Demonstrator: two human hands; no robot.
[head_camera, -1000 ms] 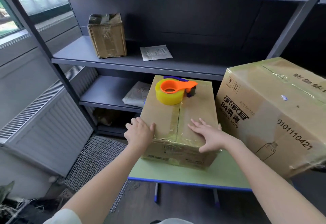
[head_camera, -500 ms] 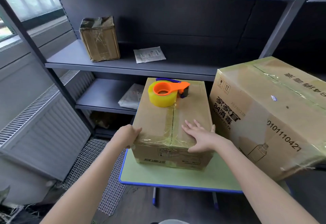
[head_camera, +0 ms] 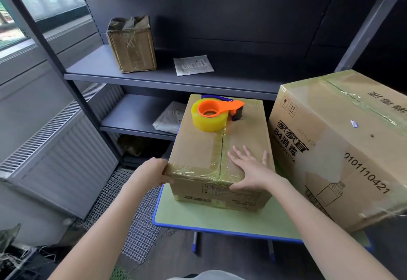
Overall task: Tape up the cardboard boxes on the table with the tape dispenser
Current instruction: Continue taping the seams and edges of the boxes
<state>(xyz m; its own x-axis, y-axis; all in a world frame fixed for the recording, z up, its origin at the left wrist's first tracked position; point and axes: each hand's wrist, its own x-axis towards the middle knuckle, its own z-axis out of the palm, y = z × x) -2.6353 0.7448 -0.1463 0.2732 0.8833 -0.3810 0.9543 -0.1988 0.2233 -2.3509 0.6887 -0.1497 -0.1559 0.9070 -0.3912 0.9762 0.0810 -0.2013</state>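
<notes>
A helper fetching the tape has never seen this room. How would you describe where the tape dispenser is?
On the green table stand two cardboard boxes. The tape dispenser sits on the smaller box, at its far end; it is orange, with a yellowish tape roll.

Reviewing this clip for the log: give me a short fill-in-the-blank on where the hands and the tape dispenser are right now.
1. The tape dispenser rests on top of the ____ cardboard box.
2. The right hand lies flat on that box's ____ face.
3. The left hand grips the box's near ____ corner.
4. The larger box stands to the ____ of the smaller one.

Missing words: smaller; top; left; right
</notes>
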